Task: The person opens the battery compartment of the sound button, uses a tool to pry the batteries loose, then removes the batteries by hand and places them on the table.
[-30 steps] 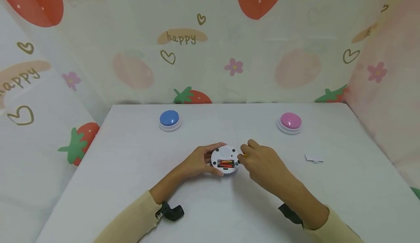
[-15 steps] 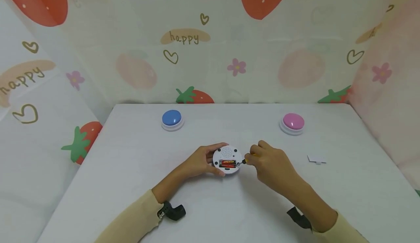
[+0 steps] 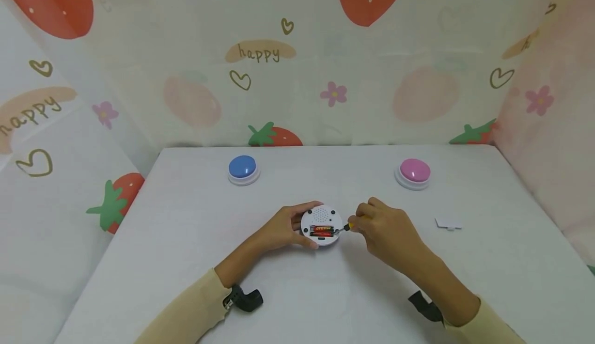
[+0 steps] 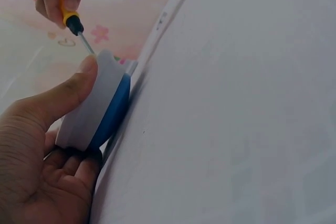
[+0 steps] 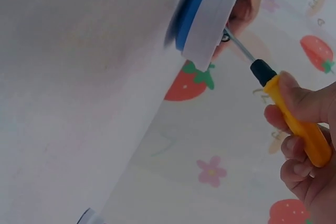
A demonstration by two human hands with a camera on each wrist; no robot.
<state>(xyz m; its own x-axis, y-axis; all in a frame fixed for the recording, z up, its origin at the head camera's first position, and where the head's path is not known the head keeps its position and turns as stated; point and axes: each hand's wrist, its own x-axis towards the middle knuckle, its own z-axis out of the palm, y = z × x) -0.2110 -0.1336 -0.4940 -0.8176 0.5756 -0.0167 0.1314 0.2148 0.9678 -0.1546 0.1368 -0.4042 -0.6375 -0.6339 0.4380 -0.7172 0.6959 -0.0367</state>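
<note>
A round white button with a blue dome (image 5: 191, 17) is turned underside up, its battery bay showing two red batteries (image 3: 322, 231). My left hand (image 3: 288, 227) grips this button (image 3: 321, 215) by its rim, thumb on the near side and fingers round the far side. In my right hand (image 3: 388, 233) is a screwdriver (image 5: 296, 116) with a yellow handle and black collar, held in curled fingers with the thumb along the handle. Its metal shaft (image 5: 240, 44) slants down to the right end of the battery bay, with the tip at the batteries' end.
A blue-topped button (image 3: 243, 168) stands at the back left of the white table (image 3: 186, 215), and a pink-topped button (image 3: 413, 172) at the back right. On the right lies a small white battery cover (image 3: 449, 223). A strawberry-print backdrop (image 3: 297, 106) closes off the back and sides.
My right hand has drawn slightly to the right, so more of the screwdriver's shaft shows beside the battery bay. My left hand keeps its grip on the button; the view has shifted slightly.
</note>
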